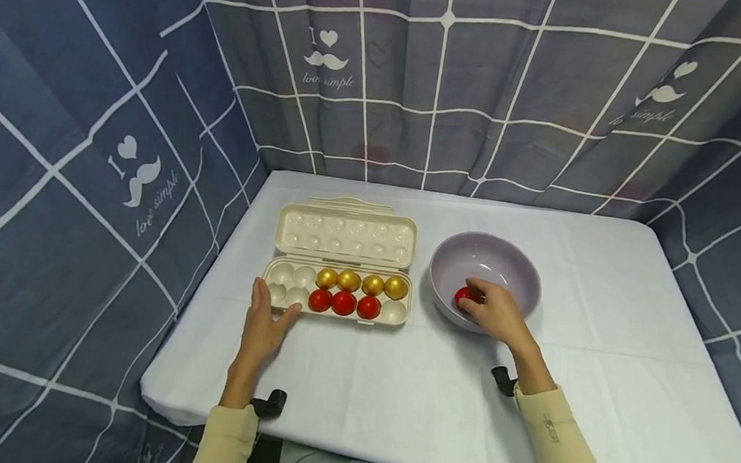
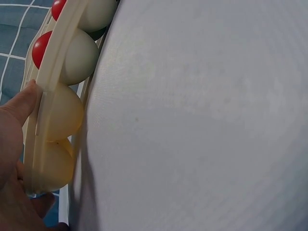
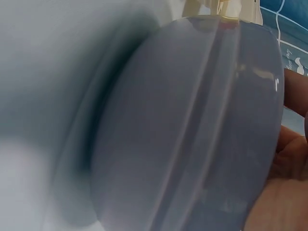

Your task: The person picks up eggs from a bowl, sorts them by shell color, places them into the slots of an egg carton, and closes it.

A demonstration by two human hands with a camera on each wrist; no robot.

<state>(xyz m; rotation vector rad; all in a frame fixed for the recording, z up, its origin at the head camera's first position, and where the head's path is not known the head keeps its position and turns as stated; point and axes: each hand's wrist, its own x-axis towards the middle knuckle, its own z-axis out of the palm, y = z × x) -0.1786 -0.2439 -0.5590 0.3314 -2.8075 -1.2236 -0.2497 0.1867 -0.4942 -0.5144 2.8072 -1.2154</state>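
An open cream egg carton [image 1: 336,317] lies on the table, with several gold eggs [image 1: 348,281] in its back row and three red eggs [image 1: 344,303] in the front row. At its left end, my left hand [image 1: 262,332] rests with spread fingers along the side and the thumb at the front rim. The left wrist view shows the thumb [image 2: 21,103] touching the carton's rim. Over the mauve bowl [image 1: 519,274], my right hand [image 1: 495,314] pinches a red egg [image 1: 464,295] between thumb and fingers. In the right wrist view, the bowl wall hides that egg.
A white cloth [image 1: 357,385] covers the table. The carton's lid [image 1: 346,235] lies folded back behind the egg rows. Grey checked curtains [image 1: 397,79] enclose the back and sides. A black wrist camera is strapped on each forearm.
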